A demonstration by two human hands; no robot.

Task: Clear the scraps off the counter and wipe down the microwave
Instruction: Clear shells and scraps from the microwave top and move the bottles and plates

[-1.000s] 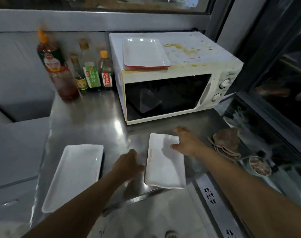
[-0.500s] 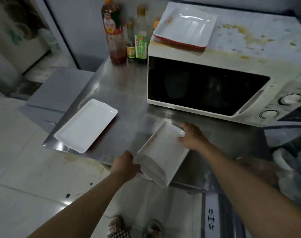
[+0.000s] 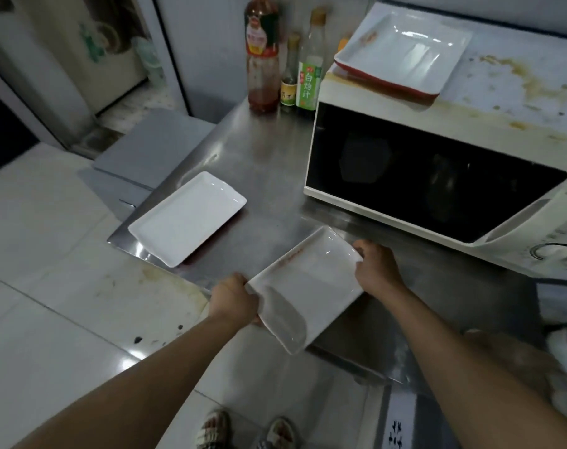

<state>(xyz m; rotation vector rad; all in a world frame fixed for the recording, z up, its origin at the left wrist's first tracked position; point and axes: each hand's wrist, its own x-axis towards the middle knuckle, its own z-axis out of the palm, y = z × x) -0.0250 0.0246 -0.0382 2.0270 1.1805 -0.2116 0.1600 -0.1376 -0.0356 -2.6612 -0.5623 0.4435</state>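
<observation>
A white rectangular plate (image 3: 308, 283) with a reddish smear along its left rim is tilted and juts out past the front edge of the steel counter (image 3: 269, 176). My left hand (image 3: 233, 299) grips its near left edge. My right hand (image 3: 377, 268) grips its far right corner. The white microwave (image 3: 437, 176) stands at the right, door shut, its top stained with brownish spills (image 3: 521, 76). A white tray with a red rim (image 3: 402, 50) lies on the microwave's top.
A second white rectangular plate (image 3: 186, 218) lies at the counter's left front corner. Several sauce bottles (image 3: 262, 53) stand at the back beside the microwave. A lower grey surface (image 3: 152, 147) sits left of the counter. Tiled floor and my feet (image 3: 246, 429) are below.
The plate lay flat on the counter; both hands have taken hold of it, tilted it and drawn it out over the front edge. The view has swung left and downward.
</observation>
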